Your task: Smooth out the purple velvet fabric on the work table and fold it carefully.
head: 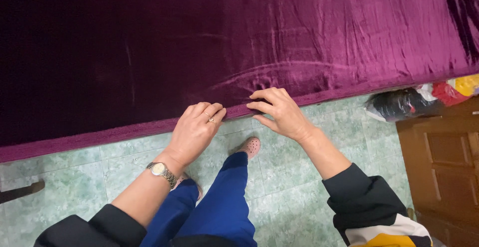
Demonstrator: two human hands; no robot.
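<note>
While both hands grip the purple velvet cloth [239, 42] edge, left hand [194, 132] fingers curl shut on it. Right hand [282, 110] pinches it too. Black bag [399, 105] on floor, contents unclear.

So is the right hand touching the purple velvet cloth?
Touching. The head view shows the right hand with fingertips pressed onto the edge of the purple velvet cloth, no gap visible.

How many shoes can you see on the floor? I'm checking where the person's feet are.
2. One pink perforated shoe sits on the green tiled floor between the two hands; the other shoe is mostly hidden behind the left wrist and blue trouser leg.
</note>
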